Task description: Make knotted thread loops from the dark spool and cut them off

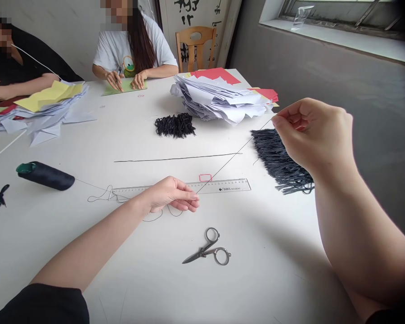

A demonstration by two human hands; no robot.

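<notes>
A thin dark thread (235, 155) runs taut on a slant between my hands. My right hand (315, 135), raised at the right, pinches its upper end. Lower down, over the clear ruler (234, 186), my left hand (170, 195) has the thread between thumb and fingers. Loose loops of thread lie beneath that hand and by the ruler's left end, leading to a black spool (50, 175) with a green inside. One straight dark cord (175, 159) lies beyond the ruler. Metal scissors (207, 249) rest nearer me, handles apart.
Black fringe (280, 157) lies under my right hand, and a black looped bundle (175, 125) farther back. A stack of white paper (219, 96) stands behind them. Two people sit across the white table (148, 279); one has hands on green paper (126, 86). A small black knot (2, 196) is far left.
</notes>
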